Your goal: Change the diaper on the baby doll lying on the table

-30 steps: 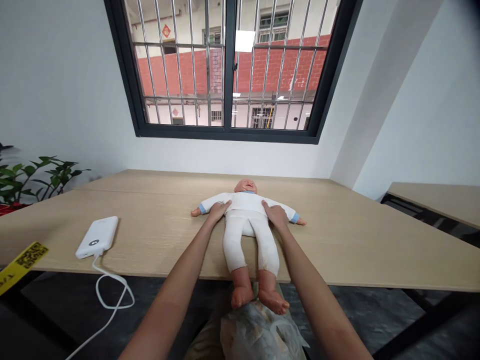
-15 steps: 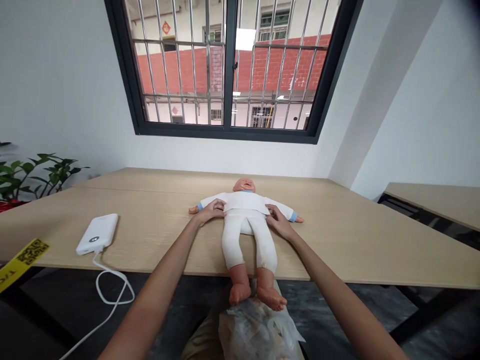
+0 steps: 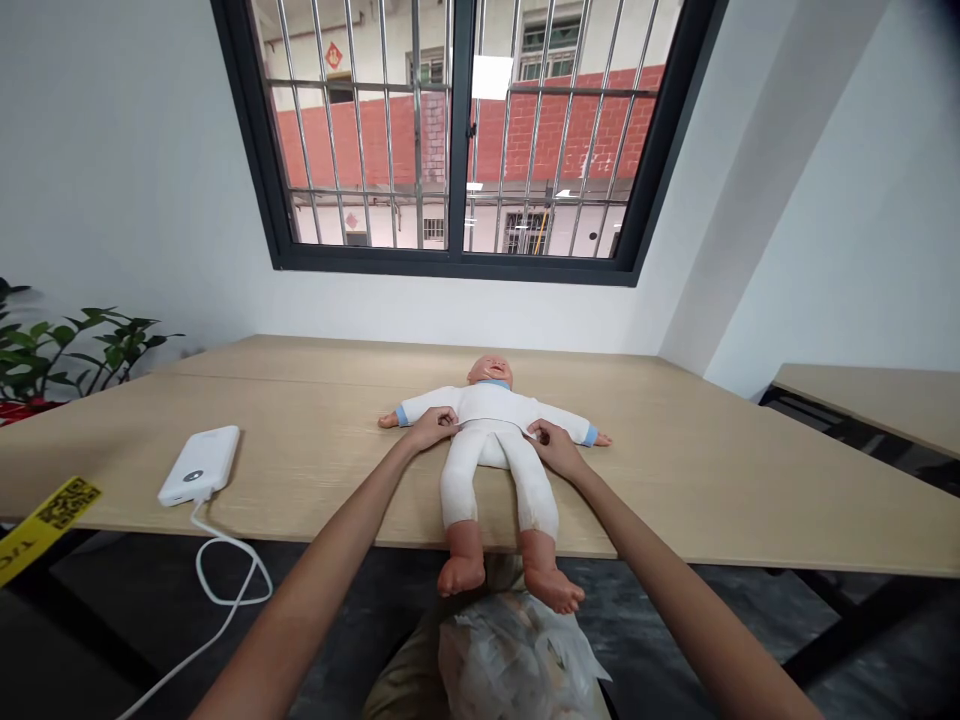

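Note:
A baby doll (image 3: 491,371) lies on its back on the table, head toward the window and feet past the front edge. It wears a white shirt (image 3: 496,403) with blue cuffs, plus white cloth on its legs. At the doll's waist on the left, my left hand (image 3: 433,428) pinches the side of the shirt's hem. My right hand (image 3: 556,446) grips the hem's opposite corner between thumb and fingers. The doll's arms are spread outward beyond both hands.
A white power bank (image 3: 201,464) with a white cable (image 3: 225,603) lies on the wooden table (image 3: 315,480) at left. Behind it is a green plant (image 3: 94,345). A plastic bag (image 3: 517,660) rests on my lap. A barred window (image 3: 457,263) is ahead.
Both hands have shifted slightly toward the doll's waist, and the shirt hem now lies lower and flatter. The doll's feet have spread apart and moved a little up.

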Demonstrator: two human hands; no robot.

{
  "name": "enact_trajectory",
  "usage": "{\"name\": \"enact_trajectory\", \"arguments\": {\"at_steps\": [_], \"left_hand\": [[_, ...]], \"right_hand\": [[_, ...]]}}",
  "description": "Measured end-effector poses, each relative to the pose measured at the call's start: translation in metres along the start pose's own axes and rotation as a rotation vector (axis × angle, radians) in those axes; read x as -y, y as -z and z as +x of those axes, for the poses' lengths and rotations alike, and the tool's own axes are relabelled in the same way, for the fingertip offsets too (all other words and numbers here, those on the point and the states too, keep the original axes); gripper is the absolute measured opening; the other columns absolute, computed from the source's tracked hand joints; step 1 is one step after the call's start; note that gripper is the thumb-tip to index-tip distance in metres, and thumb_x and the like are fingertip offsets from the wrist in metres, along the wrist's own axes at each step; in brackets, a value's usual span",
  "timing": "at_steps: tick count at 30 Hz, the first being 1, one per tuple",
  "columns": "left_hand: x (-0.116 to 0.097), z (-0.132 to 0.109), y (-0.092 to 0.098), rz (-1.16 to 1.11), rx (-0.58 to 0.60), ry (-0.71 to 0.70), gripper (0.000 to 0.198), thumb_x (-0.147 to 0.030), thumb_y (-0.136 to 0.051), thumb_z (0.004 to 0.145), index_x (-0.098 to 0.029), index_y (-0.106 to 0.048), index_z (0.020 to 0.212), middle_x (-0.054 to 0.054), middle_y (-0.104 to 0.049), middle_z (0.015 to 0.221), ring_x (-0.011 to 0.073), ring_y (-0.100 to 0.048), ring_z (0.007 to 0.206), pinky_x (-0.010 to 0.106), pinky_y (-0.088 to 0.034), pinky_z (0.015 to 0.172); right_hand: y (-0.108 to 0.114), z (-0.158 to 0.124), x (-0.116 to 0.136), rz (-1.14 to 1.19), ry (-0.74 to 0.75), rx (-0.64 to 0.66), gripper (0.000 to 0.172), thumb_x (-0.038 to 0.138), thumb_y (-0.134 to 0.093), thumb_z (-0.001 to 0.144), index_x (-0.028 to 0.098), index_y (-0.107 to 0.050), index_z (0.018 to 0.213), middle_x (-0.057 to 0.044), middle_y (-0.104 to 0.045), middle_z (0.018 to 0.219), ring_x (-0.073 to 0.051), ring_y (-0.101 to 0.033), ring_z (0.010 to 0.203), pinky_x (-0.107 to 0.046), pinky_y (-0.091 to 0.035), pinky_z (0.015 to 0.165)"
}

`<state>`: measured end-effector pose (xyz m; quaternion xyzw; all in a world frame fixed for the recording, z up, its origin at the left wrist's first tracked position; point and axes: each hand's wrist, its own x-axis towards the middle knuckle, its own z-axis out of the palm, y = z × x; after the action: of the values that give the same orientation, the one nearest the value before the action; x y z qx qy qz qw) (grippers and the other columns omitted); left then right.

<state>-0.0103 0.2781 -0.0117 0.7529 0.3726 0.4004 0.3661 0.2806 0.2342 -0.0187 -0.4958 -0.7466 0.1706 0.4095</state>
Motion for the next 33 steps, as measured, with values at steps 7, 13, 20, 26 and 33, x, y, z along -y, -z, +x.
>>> {"name": "enact_trajectory", "arguments": {"at_steps": [7,13,20,26,33], "left_hand": [[0.0,0.002,-0.013,0.114,-0.122,-0.023,0.019,-0.021,-0.057,0.07,-0.019,-0.041,0.059,-0.005,-0.041,0.058,0.012,-0.039,0.062,0.024,-0.03,0.061],[0.0,0.005,-0.024,0.159,-0.259,0.007,0.022,-0.015,-0.055,0.073,-0.02,-0.037,0.061,-0.006,-0.04,0.061,0.0122,-0.039,0.065,0.023,-0.03,0.062],[-0.006,0.002,-0.017,0.087,-0.22,0.032,0.019,-0.016,-0.057,0.073,-0.019,-0.04,0.064,-0.006,-0.042,0.065,0.0113,-0.042,0.066,0.023,-0.035,0.065],[-0.008,0.002,-0.01,0.015,-0.168,0.07,0.015,-0.014,-0.058,0.07,-0.019,-0.044,0.068,-0.004,-0.048,0.068,0.0121,-0.047,0.066,0.024,-0.039,0.067],[-0.005,0.001,-0.014,-0.056,-0.216,0.044,0.023,-0.016,-0.064,0.066,-0.018,-0.051,0.085,0.0,-0.054,0.086,0.0144,-0.052,0.079,0.025,-0.043,0.073]], "right_hand": [[-0.005,0.003,-0.007,-0.105,-0.022,-0.069,0.024,0.041,-0.051,0.077,0.019,-0.053,0.085,0.001,-0.051,0.064,-0.017,-0.046,0.061,-0.027,-0.033,0.06],[-0.006,0.006,-0.015,-0.171,-0.062,-0.139,0.024,0.041,-0.05,0.081,0.019,-0.053,0.09,0.0,-0.053,0.066,-0.017,-0.049,0.062,-0.026,-0.034,0.06],[-0.004,0.006,-0.013,-0.183,-0.021,-0.183,0.021,0.034,-0.045,0.083,0.02,-0.054,0.095,0.002,-0.051,0.063,-0.017,-0.05,0.059,-0.026,-0.033,0.059],[-0.003,0.004,-0.006,-0.142,-0.05,-0.248,0.022,0.036,-0.047,0.083,0.02,-0.053,0.097,0.002,-0.054,0.064,-0.018,-0.054,0.062,-0.027,-0.035,0.061],[-0.002,0.003,-0.004,-0.146,-0.019,-0.251,0.02,0.033,-0.046,0.082,0.02,-0.054,0.096,0.003,-0.054,0.061,-0.018,-0.054,0.061,-0.028,-0.036,0.062]]}}
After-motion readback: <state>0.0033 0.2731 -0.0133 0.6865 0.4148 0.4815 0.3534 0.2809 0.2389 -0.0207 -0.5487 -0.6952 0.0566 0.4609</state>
